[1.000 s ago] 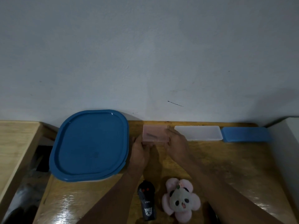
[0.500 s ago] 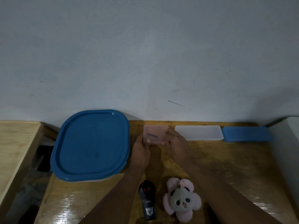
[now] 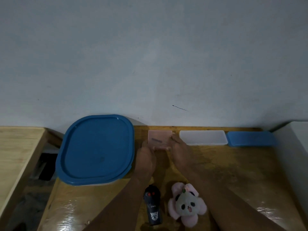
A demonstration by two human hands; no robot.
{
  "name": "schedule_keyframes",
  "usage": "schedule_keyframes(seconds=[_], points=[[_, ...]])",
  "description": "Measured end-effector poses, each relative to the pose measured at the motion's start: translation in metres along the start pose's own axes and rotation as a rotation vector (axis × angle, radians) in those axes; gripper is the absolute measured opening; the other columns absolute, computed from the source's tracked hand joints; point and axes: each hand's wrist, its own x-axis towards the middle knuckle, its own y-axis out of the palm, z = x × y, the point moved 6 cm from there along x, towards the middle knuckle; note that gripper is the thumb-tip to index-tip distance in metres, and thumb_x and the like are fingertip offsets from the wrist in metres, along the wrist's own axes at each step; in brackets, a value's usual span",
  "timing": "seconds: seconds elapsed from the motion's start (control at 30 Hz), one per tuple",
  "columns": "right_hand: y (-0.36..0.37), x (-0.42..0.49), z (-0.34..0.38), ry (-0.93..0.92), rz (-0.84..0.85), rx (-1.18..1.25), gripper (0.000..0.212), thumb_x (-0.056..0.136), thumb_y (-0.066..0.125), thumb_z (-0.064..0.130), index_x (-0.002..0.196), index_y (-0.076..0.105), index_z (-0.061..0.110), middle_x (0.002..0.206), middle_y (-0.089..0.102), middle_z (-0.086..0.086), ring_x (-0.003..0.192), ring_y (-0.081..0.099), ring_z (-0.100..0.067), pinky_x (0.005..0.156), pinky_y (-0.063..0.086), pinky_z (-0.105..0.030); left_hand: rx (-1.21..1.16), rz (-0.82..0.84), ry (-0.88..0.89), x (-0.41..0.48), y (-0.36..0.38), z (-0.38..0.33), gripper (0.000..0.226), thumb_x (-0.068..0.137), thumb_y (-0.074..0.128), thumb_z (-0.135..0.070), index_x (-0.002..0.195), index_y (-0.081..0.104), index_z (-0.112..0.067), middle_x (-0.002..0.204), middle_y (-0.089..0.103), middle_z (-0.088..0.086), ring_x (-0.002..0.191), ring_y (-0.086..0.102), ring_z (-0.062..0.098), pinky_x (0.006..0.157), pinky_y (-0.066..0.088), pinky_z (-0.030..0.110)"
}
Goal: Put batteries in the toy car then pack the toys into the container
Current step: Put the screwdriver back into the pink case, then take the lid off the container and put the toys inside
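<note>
Fingers [image 3: 154, 148] of both hands grip a small pink box [image 3: 159, 139] at the back of the desk [image 3: 233, 172], left hand [image 3: 145, 158] on its left edge, right hand [image 3: 179, 151] on its right. A blue-lidded container [image 3: 95, 149] sits left of it. Nearer the person lie a black remote [image 3: 152, 205] and a pink panda plush [image 3: 186, 205], side by side

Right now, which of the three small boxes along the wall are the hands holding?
The pink box, leftmost of the three; left hand and right hand grip it. The white box and small blue box lie untouched.
</note>
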Motion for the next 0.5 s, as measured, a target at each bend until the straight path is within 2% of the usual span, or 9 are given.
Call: schedule_keyframes(seconds=[0.03, 0.1, 0.13, 0.17, 0.2, 0.23, 0.33, 0.43, 0.5], points=[[0.001, 0.0, 0.0, -0.014, -0.007, -0.015, 0.033, 0.089, 0.037, 0.055, 0.103, 0.062, 0.038, 0.107, 0.066, 0.001, 0.096, 0.063, -0.02, 0.089, 0.053, -0.042, -0.017, -0.014, 0.011, -0.002, 0.0, 0.003, 0.015, 0.103, 0.039, -0.006, 0.112, 0.05, -0.011, 0.094, 0.057, 0.003, 0.079, 0.055, 0.001, 0.06, 0.038, 0.007], [-0.005, -0.005, 0.011, -0.006, 0.025, 0.053, 0.036, 0.096, 0.036, 0.045, 0.123, 0.056, 0.033, 0.125, 0.055, 0.009, 0.112, 0.054, -0.015, 0.098, 0.043, -0.022, 0.036, -0.026, 0.003, -0.014, -0.005, 0.002, 0.023, 0.102, 0.04, -0.009, 0.125, 0.047, -0.011, 0.103, 0.058, 0.008, 0.09, 0.057, 0.013, 0.067, 0.04, 0.012], [-0.009, -0.008, 0.015, -0.002, 0.033, 0.054, 0.042, 0.097, 0.036, 0.043, 0.133, 0.05, 0.026, 0.134, 0.051, 0.004, 0.121, 0.049, -0.019, 0.104, 0.038, -0.023, 0.076, -0.022, 0.002, -0.019, -0.006, 0.004, 0.034, 0.102, 0.041, -0.013, 0.136, 0.041, -0.011, 0.112, 0.057, 0.011, 0.096, 0.057, 0.019, 0.075, 0.044, 0.021], [-0.014, -0.014, 0.02, 0.001, 0.007, 0.068, 0.045, 0.096, 0.037, 0.042, 0.135, 0.047, 0.02, 0.136, 0.05, -0.001, 0.125, 0.048, -0.024, 0.107, 0.038, -0.032, 0.124, -0.013, 0.014, -0.026, -0.007, 0.004, 0.041, 0.102, 0.041, -0.015, 0.142, 0.036, -0.012, 0.12, 0.055, 0.012, 0.102, 0.056, 0.023, 0.081, 0.046, 0.028], [-0.018, -0.02, 0.022, 0.023, -0.013, 0.064, 0.044, 0.097, 0.039, 0.039, 0.133, 0.048, 0.016, 0.134, 0.052, -0.007, 0.123, 0.051, -0.027, 0.105, 0.042, -0.04, 0.145, 0.009, 0.018, -0.032, -0.008, 0.003, 0.041, 0.101, 0.042, -0.017, 0.142, 0.037, -0.012, 0.125, 0.053, 0.011, 0.107, 0.055, 0.024, 0.086, 0.046, 0.031], [-0.023, -0.025, 0.028, 0.038, -0.032, 0.05, 0.038, 0.099, 0.041, 0.033, 0.13, 0.049, 0.013, 0.131, 0.054, -0.01, 0.117, 0.054, -0.028, 0.1, 0.046, -0.041, 0.149, 0.018, 0.039, -0.039, -0.01, 0.0, 0.039, 0.1, 0.044, -0.016, 0.139, 0.042, -0.013, 0.127, 0.052, 0.01, 0.11, 0.054, 0.023, 0.089, 0.046, 0.032], [-0.034, -0.036, 0.044, 0.144, -0.016, 0.106, 0.029, 0.1, 0.045, 0.019, 0.127, 0.051, 0.012, 0.124, 0.058, -0.007, 0.104, 0.058, -0.023, 0.085, 0.049, -0.03, 0.151, 0.023, 0.16, -0.053, -0.026, -0.013, 0.035, 0.095, 0.049, -0.01, 0.129, 0.051, -0.012, 0.129, 0.052, 0.008, 0.111, 0.053, 0.022, 0.09, 0.048, 0.032], [-0.047, -0.046, 0.063, 0.17, -0.074, 0.167, 0.025, 0.098, 0.048, 0.017, 0.121, 0.056, 0.01, 0.117, 0.062, -0.01, 0.101, 0.06, -0.026, 0.085, 0.051, -0.035, 0.105, 0.009, 0.282, -0.061, -0.051, -0.024, 0.032, 0.097, 0.049, -0.012, 0.128, 0.054, -0.014, 0.124, 0.054, 0.006, 0.108, 0.054, 0.02, 0.088, 0.045, 0.028], [-0.052, -0.05, 0.081, 0.168, -0.148, 0.205, 0.02, 0.098, 0.05, 0.019, 0.111, 0.062, 0.01, 0.108, 0.066, -0.01, 0.095, 0.062, -0.026, 0.077, 0.051, -0.033, 0.1, -0.038, 0.39, -0.068, -0.072, -0.029, 0.028, 0.098, 0.049, -0.013, 0.124, 0.057, -0.015, 0.119, 0.058, 0.004, 0.104, 0.056, 0.02, 0.082, 0.044, 0.027]])
